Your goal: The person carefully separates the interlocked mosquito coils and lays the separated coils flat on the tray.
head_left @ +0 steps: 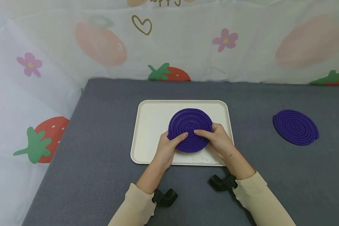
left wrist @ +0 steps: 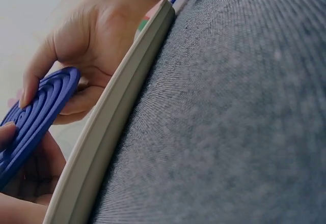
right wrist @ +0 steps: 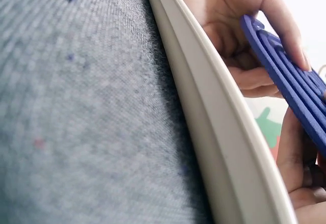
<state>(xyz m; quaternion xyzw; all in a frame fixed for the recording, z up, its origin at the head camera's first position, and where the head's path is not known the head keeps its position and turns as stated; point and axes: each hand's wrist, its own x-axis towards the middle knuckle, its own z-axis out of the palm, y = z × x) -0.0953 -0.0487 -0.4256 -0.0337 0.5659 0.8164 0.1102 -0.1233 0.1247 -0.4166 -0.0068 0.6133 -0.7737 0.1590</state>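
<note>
Both hands hold a purple spiral disc, wound in a flat coil, over the cream tray. My left hand grips its lower left edge, with the thumb pressed on the top face near the centre. From the right, my right hand grips the opposite edge, its thumb also near the middle of the coil. Fingers of both hands go beneath the disc, mostly hidden in the head view. Seen in the left wrist view, the disc is tilted and raised above the tray's rim.
A second purple spiral disc lies flat on the grey cloth-covered table, right of the tray. Small dark specks mark the tray's front part. Behind the table hangs a white curtain printed with strawberries and flowers. Each wrist carries a black camera mount.
</note>
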